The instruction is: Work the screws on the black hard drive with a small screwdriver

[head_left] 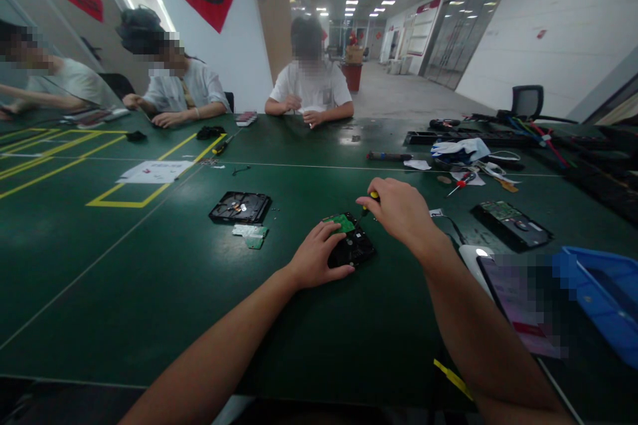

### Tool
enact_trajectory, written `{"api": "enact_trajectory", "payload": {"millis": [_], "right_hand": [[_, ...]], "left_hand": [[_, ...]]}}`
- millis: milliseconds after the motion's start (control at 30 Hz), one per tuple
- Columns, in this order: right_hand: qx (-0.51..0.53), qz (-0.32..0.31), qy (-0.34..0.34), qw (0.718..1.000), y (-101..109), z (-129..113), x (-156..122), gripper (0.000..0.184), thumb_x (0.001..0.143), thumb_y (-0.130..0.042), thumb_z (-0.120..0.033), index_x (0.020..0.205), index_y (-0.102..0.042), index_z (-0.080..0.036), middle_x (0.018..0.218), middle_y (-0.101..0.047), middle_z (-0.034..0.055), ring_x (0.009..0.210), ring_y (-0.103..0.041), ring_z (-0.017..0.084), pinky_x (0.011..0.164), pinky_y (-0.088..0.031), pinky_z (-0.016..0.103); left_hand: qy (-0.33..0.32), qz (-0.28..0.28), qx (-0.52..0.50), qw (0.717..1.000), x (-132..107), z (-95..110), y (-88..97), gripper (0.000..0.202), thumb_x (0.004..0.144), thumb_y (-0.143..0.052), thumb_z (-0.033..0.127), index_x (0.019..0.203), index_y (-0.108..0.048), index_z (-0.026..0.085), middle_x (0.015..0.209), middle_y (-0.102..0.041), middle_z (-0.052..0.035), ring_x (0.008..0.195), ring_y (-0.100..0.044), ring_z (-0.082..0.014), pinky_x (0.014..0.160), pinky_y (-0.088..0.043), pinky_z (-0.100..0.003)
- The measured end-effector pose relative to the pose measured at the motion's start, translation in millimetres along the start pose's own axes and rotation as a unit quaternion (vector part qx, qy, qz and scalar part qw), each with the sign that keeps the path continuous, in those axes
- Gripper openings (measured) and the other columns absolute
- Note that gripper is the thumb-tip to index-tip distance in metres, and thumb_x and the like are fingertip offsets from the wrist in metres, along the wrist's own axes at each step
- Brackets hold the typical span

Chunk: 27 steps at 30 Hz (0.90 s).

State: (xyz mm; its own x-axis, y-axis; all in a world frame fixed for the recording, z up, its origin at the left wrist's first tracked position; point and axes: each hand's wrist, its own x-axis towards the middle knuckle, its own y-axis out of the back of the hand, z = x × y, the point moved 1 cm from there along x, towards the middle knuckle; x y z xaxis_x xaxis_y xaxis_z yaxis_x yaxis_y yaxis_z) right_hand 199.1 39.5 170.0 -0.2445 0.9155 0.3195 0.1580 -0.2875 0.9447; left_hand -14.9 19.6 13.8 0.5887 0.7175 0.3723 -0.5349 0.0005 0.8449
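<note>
Hard drive (359, 252) lies flat on the tabletop (149, 299), directly under the left fingers, its green circuit board (343, 220) facing up. Step in hand, as judged: working a screw at the board's edge; loosening or tightening, cannot tell. Left hand (315, 256): partly open, fingers spread over the casing, thumb along its near edge, grasping the drive by its left side. Right hand (401, 211): fingers curled closely round the yellow-and-black screwdriver (374, 196), which tilts, shaft pointing down to the board's right side. Tip contact too small to confirm. Next move seems to call for a well-seated tip, pressure along the shaft and a firm left grip. Left of the left fingers: second drive (240, 206), loose circuit boards (256, 233) just on its near side. Right of the right fingers, well apart: third drive (513, 224).
</note>
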Motion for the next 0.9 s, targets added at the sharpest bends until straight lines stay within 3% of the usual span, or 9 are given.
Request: {"api": "enact_trajectory", "payload": {"millis": [367, 800, 900], "right_hand": [[-0.001, -0.011, 0.024, 1.0, 2.7, -0.6, -1.1, 0.016, 0.1, -0.068, -0.033, 0.109, -0.073, -0.02, 0.106, -0.076, 0.0094, 0.088, -0.069, 0.024, 0.071, -0.041, 0.033], [-0.047, -0.017, -0.022, 0.999, 5.8, -6.8, -0.4, 0.036, 0.103, -0.061, -0.052, 0.1, -0.074, -0.018, 0.095, -0.076, 0.0124, 0.082, -0.07, 0.028, 0.064, -0.038, 0.035], [-0.043, -0.016, -0.015, 0.999, 5.0, -5.0, -0.1, 0.034, 0.102, -0.063, -0.05, 0.1, -0.074, -0.018, 0.095, -0.076, 0.0118, 0.082, -0.07, 0.027, 0.064, -0.039, 0.034]], "left_hand": [[0.002, 0.002, 0.005, 1.0, -0.5, -0.4, -0.7, 0.082, 0.085, -0.075, 0.069, 0.149, -0.055, 0.022, 0.156, -0.052, -0.0165, 0.15, -0.045, -0.0388, 0.129, -0.033, -0.061], [-0.002, -0.002, 0.01, 1.0, -0.1, 0.6, -0.5, 0.082, 0.086, -0.074, 0.069, 0.149, -0.055, 0.02, 0.155, -0.052, -0.0175, 0.15, -0.044, -0.0384, 0.13, -0.031, -0.06], [-0.002, -0.001, 0.012, 1.0, 0.3, 0.8, -0.2, 0.081, 0.086, -0.075, 0.069, 0.148, -0.056, 0.021, 0.155, -0.052, -0.017, 0.151, -0.044, -0.0385, 0.13, -0.031, -0.061]]}}
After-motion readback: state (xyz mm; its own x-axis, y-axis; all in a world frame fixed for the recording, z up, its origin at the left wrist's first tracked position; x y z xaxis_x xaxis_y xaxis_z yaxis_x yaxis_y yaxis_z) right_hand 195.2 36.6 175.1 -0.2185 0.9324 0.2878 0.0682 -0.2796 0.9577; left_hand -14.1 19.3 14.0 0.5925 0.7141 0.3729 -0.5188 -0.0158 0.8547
